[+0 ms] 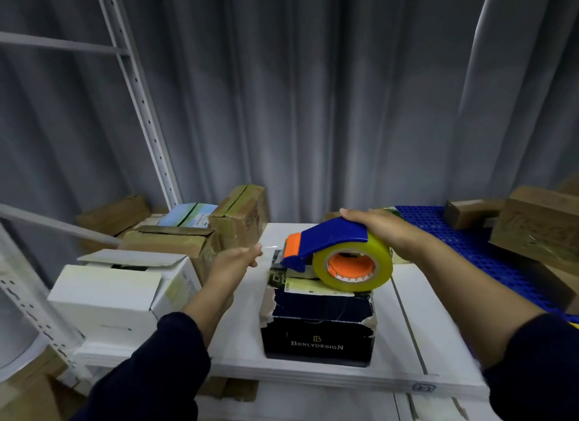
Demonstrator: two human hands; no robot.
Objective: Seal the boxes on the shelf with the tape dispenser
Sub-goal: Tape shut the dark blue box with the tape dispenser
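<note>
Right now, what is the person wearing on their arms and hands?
Dark navy sleeves: the left sleeve and right sleeve stop partway, leaving forearms bare. The left hand and right hand are bare too, no gloves or watch showing.

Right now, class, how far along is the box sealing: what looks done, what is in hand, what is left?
Done: no box looks plainly sealed. In hand: the right hand grips the tape dispenser on the dark box, the left hand at its tape end. Left: that box's seam, the white box with a raised flap, and the brown boxes behind, whose seals are unclear.
</note>
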